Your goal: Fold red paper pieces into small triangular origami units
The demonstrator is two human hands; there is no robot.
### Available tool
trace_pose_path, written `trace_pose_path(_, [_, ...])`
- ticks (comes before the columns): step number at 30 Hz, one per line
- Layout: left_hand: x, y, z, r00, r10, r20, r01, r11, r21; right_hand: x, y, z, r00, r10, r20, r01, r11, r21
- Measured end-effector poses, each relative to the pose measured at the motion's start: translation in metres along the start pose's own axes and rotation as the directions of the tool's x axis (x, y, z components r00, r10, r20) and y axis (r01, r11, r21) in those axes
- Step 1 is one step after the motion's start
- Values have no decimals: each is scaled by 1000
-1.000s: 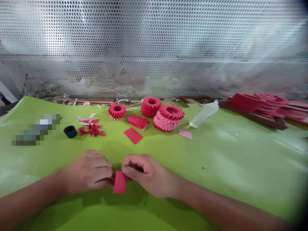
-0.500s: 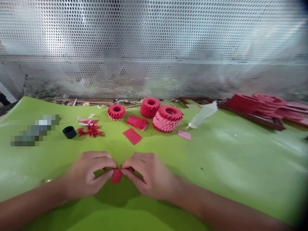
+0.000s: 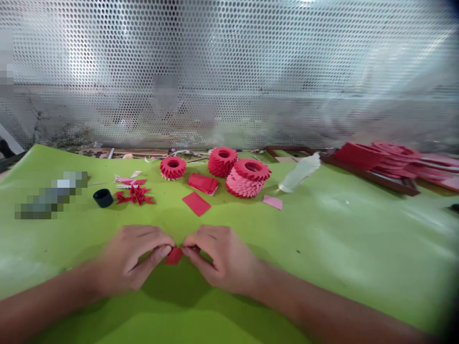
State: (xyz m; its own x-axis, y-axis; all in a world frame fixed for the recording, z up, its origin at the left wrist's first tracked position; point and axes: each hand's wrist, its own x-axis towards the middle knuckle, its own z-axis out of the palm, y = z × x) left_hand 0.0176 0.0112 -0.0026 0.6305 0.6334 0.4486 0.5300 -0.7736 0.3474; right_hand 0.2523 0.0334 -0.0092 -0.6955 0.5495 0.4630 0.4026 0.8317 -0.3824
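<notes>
Between my fingertips is a small piece of red paper (image 3: 174, 256), with its lower part hanging free. My left hand (image 3: 138, 258) pinches its left side between thumb and forefinger. On the other side my right hand (image 3: 218, 260) grips the upper right edge, also in a pinch. Beyond the hands a flat red paper rectangle (image 3: 197, 204) lies on the green table cover (image 3: 344, 267). Behind that rests a stack of red papers (image 3: 202, 183). Folded red paper pieces (image 3: 135, 194) are heaped to the left.
Rings of folded paper stand at the back: a small red one (image 3: 172, 168), a taller red one (image 3: 223, 161) and a pink-and-red one (image 3: 248, 178). Nearby are a glue bottle (image 3: 300, 173), a dark round cap (image 3: 103, 198), a pink slip (image 3: 273, 202) and red stacks (image 3: 376, 159) in a tray.
Less of the red paper hangs below my fingers, and its lower edge has risen. My left thumb has moved up slightly. Both hands keep their pinch.
</notes>
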Motion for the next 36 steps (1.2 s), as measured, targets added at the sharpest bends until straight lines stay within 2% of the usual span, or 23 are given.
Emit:
trace_pose_path(4, [0, 2, 4, 996, -85, 5, 85, 993, -79, 0, 0, 0, 1000, -22, 16, 22, 999, -30])
trace_pose_path(10, [3, 4, 4, 990, -125, -59, 111, 974, -195, 1, -3, 0, 1000, -6, 12, 6, 1000, -2])
trace_pose_path(14, [3, 3, 6, 989, -118, -86, 100, 977, -190, 1, -5, 1, 999, 34, 4, -34, 999, 42])
trace_pose_path(21, [2, 3, 4, 978, -203, 47, 208, 965, -159, 4, -4, 1, 987, 151, -61, -140, 978, 154])
trace_pose_path(27, [3, 4, -2, 940, -326, 104, 339, 930, -145, 7, -4, 0, 963, 271, -12, -262, 942, 210])
trace_pose_path(32, [5, 6, -2, 932, -331, 149, 349, 930, -118, 7, -3, 0, 958, 286, 29, -286, 933, 219])
trace_pose_path(34, [5, 5, -1, 927, -346, 141, 364, 923, -123, 6, -2, 1, 958, 286, -3, -279, 937, 209])
trace_pose_path(36, [5, 4, 0, 918, -372, 135, 390, 910, -142, 6, -1, 1, 972, 226, -58, -213, 961, 176])
